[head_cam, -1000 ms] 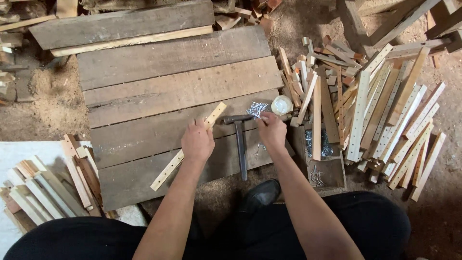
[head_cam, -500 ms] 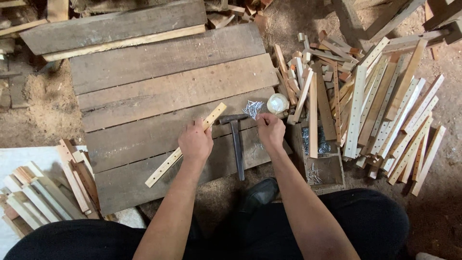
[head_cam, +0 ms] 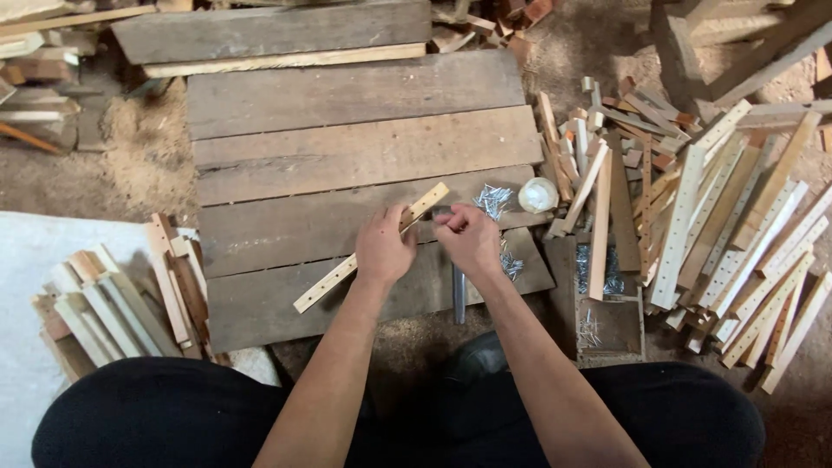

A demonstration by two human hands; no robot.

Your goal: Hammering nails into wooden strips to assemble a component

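My left hand (head_cam: 384, 249) presses and grips a thin pale wooden strip (head_cam: 329, 282) with a row of holes, which lies slantwise on the grey plank platform (head_cam: 347, 165). Just to the right, my right hand (head_cam: 468, 240) has its fingertips pinched at the strip's upper part, on what looks like a small nail. A hammer lies under this hand, and only its grey handle (head_cam: 458, 299) shows. Loose nails (head_cam: 492, 200) lie in a small heap just beyond the hands, with more nails (head_cam: 513, 265) by my right wrist.
A white round lump (head_cam: 537, 195) sits at the platform's right edge. Several drilled wooden strips (head_cam: 737, 234) are piled on the right, beside a wooden box (head_cam: 611, 325) holding nails. A stack of cut sticks (head_cam: 104, 303) lies on the left, with sawdust on the ground.
My right hand has come left from the nail heap to the strip, close to my left hand. The left hand stays on the strip. The view has shifted slightly.
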